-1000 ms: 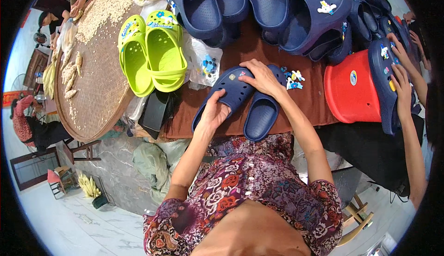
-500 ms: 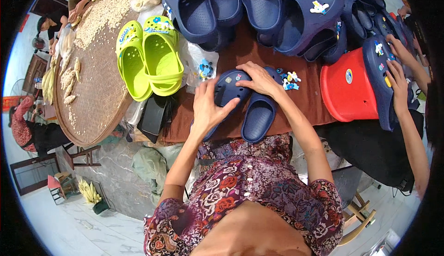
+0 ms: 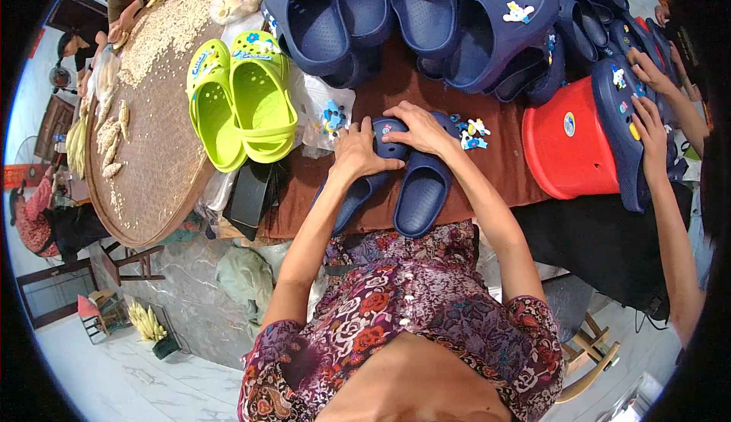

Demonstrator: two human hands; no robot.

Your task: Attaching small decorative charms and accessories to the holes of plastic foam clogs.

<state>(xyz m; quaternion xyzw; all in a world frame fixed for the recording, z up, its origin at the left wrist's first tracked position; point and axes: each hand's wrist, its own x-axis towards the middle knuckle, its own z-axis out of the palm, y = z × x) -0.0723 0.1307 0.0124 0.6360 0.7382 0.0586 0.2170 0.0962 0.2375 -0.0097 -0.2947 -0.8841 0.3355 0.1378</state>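
A pair of navy clogs lies before me on the brown cloth, heels toward me. My left hand (image 3: 358, 150) presses on the toe of the left clog (image 3: 352, 205), fingers close together over its upper and thumb stretched to the right. From the other side my right hand (image 3: 419, 130) grips the same toe, its thumb beside a small round charm (image 3: 387, 129). The right clog (image 3: 422, 197) sits under my right wrist, partly covered. Blue and white charms (image 3: 474, 132) lie right of the pair; another blue charm (image 3: 333, 116) rests on clear plastic at the left.
Lime-green clogs (image 3: 259, 106) stand at the left, beside a black box (image 3: 253, 193) and a round tray (image 3: 164, 148) of kernels. Large navy clogs (image 3: 426, 11) line the back. At right, another person's hands touch a navy clog (image 3: 620, 132) against a red stool (image 3: 560, 148).
My left hand has turned and shifted right over the clog's toe, its fingers drawn together and now covering a pale charm. My right hand stays on the toe.
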